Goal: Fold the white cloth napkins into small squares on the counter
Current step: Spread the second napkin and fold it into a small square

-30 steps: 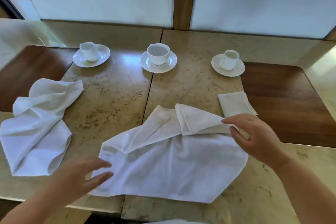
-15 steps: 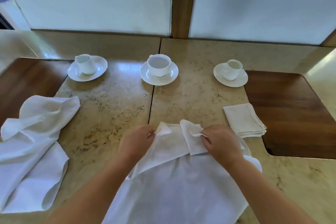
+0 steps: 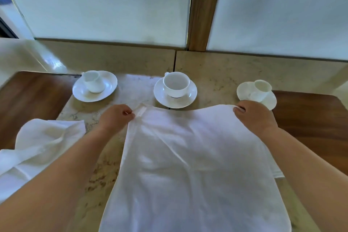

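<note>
The napkin (image 3: 194, 165) nearest the person has just been opened out: half a second back it lay bunched with its far corners turned over on themselves, and now it is stretched into one broad sheet running from the near edge of the counter (image 3: 216, 73) up toward the cups. That looks like the spreading step before the first fold, so this napkin is at its very start; no crease has been made in it yet.

The cloth is thin, white and limp, with soft diagonal wrinkles across its middle and a far edge that sags between the two held corners. A hem shows at its far left corner.

The left hand (image 3: 115, 117) pinches that far left corner, fingers curled on the hem. The right hand (image 3: 253, 116) grasps the far right corner, its fingers wrapped over the edge.

Left of the spread napkin lies a crumpled second napkin (image 3: 43, 143), waiting its turn. A sliver of folded cloth (image 3: 277, 172) peeks out from under the spread napkin's right edge, partly covered by it.

Beyond the napkin stand three white cups on saucers: the middle cup (image 3: 176, 84) just past the sagging edge, the left cup (image 3: 93, 82), and the right cup (image 3: 261, 89) close behind the right hand.
</note>
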